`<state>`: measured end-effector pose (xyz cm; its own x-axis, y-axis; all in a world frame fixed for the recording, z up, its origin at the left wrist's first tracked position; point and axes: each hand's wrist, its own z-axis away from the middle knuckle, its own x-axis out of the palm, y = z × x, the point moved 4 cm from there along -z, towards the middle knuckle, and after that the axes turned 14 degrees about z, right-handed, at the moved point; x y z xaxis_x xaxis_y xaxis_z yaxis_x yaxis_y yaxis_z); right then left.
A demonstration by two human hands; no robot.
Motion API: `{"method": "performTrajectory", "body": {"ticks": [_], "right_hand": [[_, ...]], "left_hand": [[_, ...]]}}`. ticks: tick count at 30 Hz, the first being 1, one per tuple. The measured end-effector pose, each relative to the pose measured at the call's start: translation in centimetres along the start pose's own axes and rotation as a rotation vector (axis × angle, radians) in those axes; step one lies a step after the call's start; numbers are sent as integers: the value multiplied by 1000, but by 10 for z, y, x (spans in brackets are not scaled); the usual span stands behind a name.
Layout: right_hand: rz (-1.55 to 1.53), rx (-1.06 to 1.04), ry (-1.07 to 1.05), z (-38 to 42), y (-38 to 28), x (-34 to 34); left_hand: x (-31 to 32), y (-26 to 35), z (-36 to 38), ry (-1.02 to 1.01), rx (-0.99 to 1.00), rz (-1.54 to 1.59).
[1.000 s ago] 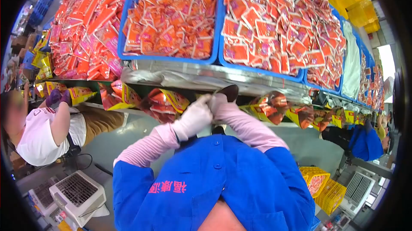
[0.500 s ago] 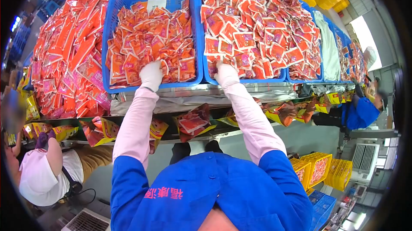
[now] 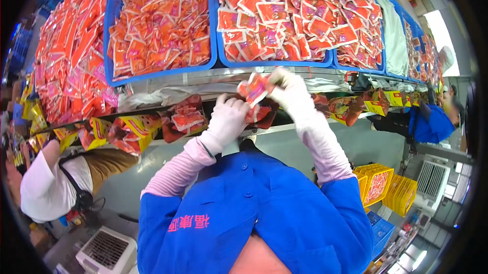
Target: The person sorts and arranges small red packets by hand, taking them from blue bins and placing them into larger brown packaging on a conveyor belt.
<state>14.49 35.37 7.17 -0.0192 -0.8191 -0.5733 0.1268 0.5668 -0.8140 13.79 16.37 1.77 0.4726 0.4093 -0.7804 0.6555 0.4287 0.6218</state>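
Observation:
My right hand [image 3: 292, 92], in a white glove and slightly blurred, pinches a small red sachet [image 3: 254, 89] with white edges. Below it a stand-up pouch [image 3: 261, 116] gapes open on the narrow belt, partly covered by my hands. My left hand [image 3: 228, 118], gloved too, has its fingers bent closed at the left rim of this pouch. Just left stands another open pouch [image 3: 185, 120] with red sachets inside. Beyond my hands are a blue basket [image 3: 212, 45] of orange-red sachets and a second blue basket [image 3: 274, 64] heaped with red, white-edged sachets.
A tall heap of larger red packets [image 3: 71, 55] lies at the left. More yellow-and-red pouches [image 3: 133, 130] line the belt. A co-worker in white [image 3: 43, 185] is at the left, another in blue [image 3: 432, 124] at the right. Yellow crates [image 3: 401, 195] stand low right.
Both hands have drawn back from the two baskets to the pouch at the belt. A red sachet now shows in the right hand. The view has shifted, and the pouches sit differently.

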Motion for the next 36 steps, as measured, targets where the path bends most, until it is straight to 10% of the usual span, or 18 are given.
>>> {"method": "performTrajectory", "body": {"ticks": [5, 7, 11, 16, 17, 19, 22, 26, 36], "right_hand": [[978, -279, -281, 9, 0, 79], [978, -18, -742, -11, 11, 137], [966, 170, -579, -47, 118, 236], [716, 109, -909, -46, -21, 159], [869, -195, -620, -53, -17, 145], [731, -76, -372, -73, -42, 93], [912, 185, 35, -131, -10, 52], [1029, 301, 81, -180, 59, 93], [1115, 188, 231, -166, 47, 65]], "left_hand": [[-7, -14, 33, 72, 193, -192], [-4, -18, 37, 47, 250, -231], [4, -17, 57, 48, 341, -124], [-88, -57, 45, 267, 210, 190], [-114, -77, 33, 319, 101, 88], [-142, -157, 11, 543, -90, -66], [-137, -273, -17, 247, -679, -430], [-128, -303, -23, 100, -666, -450], [-168, -224, 28, 845, -261, 518]]}}
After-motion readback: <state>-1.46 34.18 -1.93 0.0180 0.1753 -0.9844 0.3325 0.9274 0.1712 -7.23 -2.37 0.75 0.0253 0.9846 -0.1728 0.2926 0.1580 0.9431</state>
